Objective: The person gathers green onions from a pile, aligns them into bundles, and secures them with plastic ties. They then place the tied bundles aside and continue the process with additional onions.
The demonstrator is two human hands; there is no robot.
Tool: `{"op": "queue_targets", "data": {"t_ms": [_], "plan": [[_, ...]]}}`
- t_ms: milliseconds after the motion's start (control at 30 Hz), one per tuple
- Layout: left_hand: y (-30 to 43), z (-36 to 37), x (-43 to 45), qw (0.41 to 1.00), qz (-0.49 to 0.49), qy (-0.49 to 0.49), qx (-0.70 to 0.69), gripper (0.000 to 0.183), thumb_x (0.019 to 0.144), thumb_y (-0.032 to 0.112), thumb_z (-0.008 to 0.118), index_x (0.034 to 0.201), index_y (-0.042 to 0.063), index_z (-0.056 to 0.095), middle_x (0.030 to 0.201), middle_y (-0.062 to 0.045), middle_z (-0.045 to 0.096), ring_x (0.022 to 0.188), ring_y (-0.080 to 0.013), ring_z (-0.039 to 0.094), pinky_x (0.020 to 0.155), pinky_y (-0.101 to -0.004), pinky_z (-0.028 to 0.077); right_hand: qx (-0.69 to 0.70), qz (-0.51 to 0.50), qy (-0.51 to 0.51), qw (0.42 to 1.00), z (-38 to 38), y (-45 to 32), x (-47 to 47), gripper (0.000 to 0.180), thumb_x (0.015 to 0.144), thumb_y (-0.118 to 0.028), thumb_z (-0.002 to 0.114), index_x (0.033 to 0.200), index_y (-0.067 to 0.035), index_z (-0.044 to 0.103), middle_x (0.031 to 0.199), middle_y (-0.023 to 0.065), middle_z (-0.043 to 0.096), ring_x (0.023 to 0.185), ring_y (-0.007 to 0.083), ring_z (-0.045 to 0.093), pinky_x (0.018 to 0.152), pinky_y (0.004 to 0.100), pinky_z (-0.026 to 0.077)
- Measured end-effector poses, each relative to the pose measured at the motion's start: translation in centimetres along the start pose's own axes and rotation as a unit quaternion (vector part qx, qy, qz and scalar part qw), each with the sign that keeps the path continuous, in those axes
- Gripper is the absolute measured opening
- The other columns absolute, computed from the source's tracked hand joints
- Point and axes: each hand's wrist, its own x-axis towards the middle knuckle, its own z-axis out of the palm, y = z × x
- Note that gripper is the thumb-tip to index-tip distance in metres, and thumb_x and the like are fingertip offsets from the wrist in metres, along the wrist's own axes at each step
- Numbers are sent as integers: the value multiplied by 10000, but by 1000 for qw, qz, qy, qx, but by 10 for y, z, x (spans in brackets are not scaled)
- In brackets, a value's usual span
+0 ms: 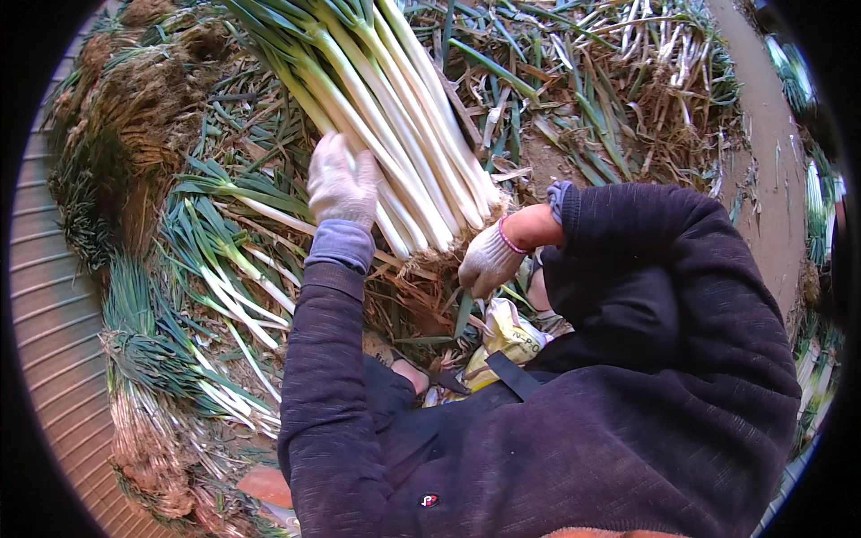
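A thick row of long white-stemmed Welsh onions (403, 134) lies slantwise before me, green tops away and roots (430, 259) towards me. My left hand (342, 178), in a pale knit glove, grips stalks at the left edge of this row, thumb on one side and fingers on the other. Beside the root ends is my right hand (490, 262), also gloved, with its fingers curled downward. Its palm is hidden, so I cannot tell whether it holds anything. A flat green leaf (464, 313) shows just below it.
Loose Welsh onions (235, 289) lie to the left, near a tied bundle (144, 363) with soil on its roots. Trimmed leaves and dry husks (592, 114) cover the ground ahead. A yellow-and-white plastic bag (508, 336) bearing writing sits between my legs. Ribbed sheeting (57, 289) borders the left.
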Motion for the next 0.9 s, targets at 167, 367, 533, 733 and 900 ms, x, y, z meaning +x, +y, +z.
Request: {"op": "queue_targets", "data": {"t_ms": [167, 367, 533, 733, 900], "plan": [[44, -21, -75, 910, -409, -47, -41, 561, 1176, 552, 553, 1228, 13, 702, 1209, -207, 767, 1125, -360, 758, 1028, -512, 583, -3, 49, 52, 997, 31, 7, -17, 491, 1045, -380, 635, 1285, 32, 752, 1127, 243, 812, 1058, 398, 765, 940, 514, 571], [50, 25, -153, 925, -368, -81, -56, 628, 1136, 492, 611, 1450, -50, 664, 1449, -318, 711, 1356, -494, 677, 1172, -526, 527, -39, -1, 210, 977, 20, 15, 32, 490, 1033, -364, 676, 1304, 42, 713, 1192, 236, 786, 1134, 409, 756, 1001, 520, 590], [24, 32, -160, 941, -313, -126, -25, 550, 1145, 471, 582, 1372, -17, 695, 1378, -297, 729, 1282, -505, 697, 1112, -560, 551, -66, 28, 194, 978, -5, -29, 22, 470, 1039, -365, 674, 1372, -44, 758, 1112, 243, 825, 1068, 405, 805, 962, 515, 619], [24, 28, -161, 952, -283, -108, -43, 456, 1110, 443, 620, 1213, 15, 738, 1222, -287, 771, 1149, -504, 735, 1012, -565, 581, -196, 220, 475, 829, -60, -79, -12, 428, 1087, -441, 636, 1073, -58, 825, 970, 234, 823, 917, 451, 813, 846, 545, 644], [28, 23, -164, 954, -280, -111, -8, 488, 1088, 473, 665, 1189, 3, 749, 1139, -280, 783, 1103, -492, 747, 991, -554, 583, -144, 317, 413, 841, -82, -78, 0, 446, 1067, -377, 594, 1127, -25, 861, 1044, 254, 840, 948, 432, 832, 887, 536, 649]]}}
